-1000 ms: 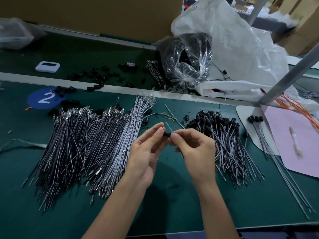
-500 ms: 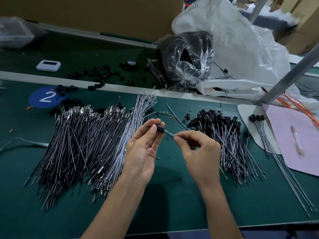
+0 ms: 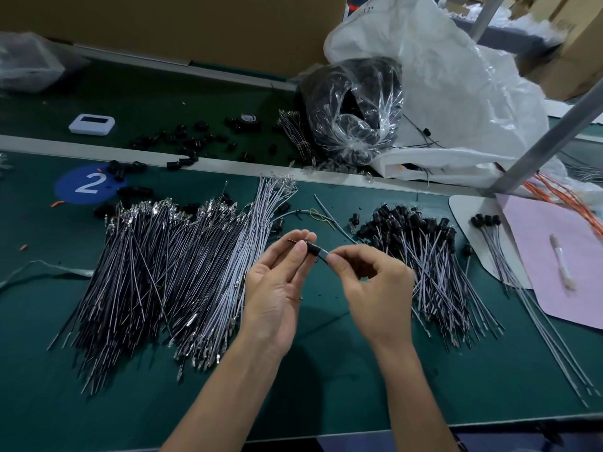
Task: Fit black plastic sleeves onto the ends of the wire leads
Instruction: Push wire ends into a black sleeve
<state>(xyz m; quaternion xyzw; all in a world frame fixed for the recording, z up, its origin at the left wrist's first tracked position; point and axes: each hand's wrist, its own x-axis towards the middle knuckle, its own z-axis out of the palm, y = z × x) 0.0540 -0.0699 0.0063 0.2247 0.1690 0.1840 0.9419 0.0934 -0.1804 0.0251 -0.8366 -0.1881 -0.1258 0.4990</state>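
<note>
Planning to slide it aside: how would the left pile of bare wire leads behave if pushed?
Probably spreads rather than shifting whole: the wire leads lie loose, fanned, unbundled. Thin and mostly straight, so likely light, slightly springy.

Before you lies a dark green matted workbench (image 3: 326, 402), crossed by a pale grey dividing strip (image 3: 228, 161). Behind it stands a brown cardboard panel (image 3: 195, 24). At your right, a grey metal post (image 3: 551, 132) slants up past stacked brown cardboard boxes (image 3: 577, 60).
</note>
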